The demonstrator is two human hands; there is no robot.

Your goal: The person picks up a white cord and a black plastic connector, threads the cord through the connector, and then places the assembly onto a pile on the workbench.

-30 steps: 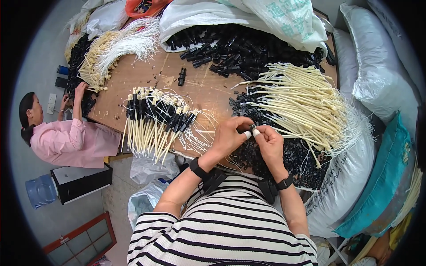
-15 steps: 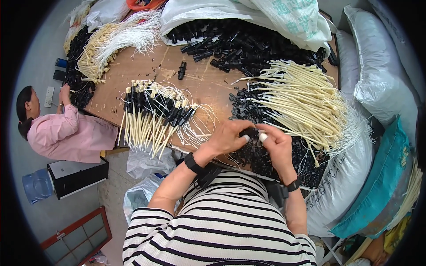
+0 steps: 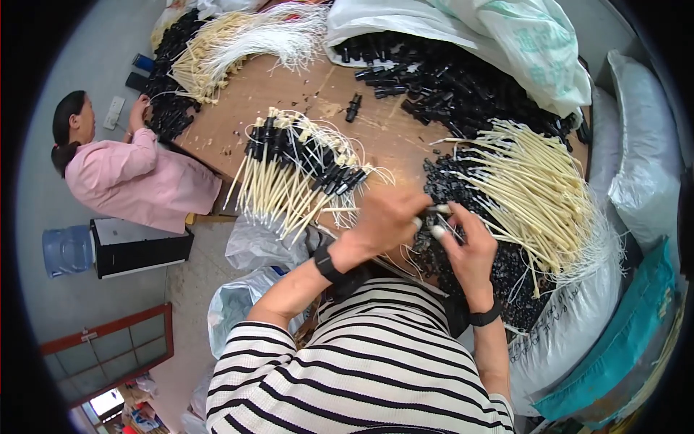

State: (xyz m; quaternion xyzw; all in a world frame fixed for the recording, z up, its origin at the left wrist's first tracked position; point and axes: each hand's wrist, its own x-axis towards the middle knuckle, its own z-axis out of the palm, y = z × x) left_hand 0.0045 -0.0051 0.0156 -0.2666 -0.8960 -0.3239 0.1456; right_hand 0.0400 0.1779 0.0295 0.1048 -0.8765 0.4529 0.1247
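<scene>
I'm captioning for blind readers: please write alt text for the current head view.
A person's left hand and right hand close together over small black pieces on a brown table, grip unclear; piles of cream rods either side, a co-worker in pink at left.

We hold our left hand [image 3: 387, 219] and right hand [image 3: 470, 249] close together over the front of the table [image 3: 282, 94]; black bits [image 3: 526, 305] and pale sticks [image 3: 535, 202] cover its right, black tubes [image 3: 463, 90] its back.

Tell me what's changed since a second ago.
The view has swung, shifting the table rightward in the picture. On the right hand, thumb and forefinger have spread; the left hand is blurred. Whether either holds anything is unclear. The cream stick bundle and lone black connector stayed put.
</scene>
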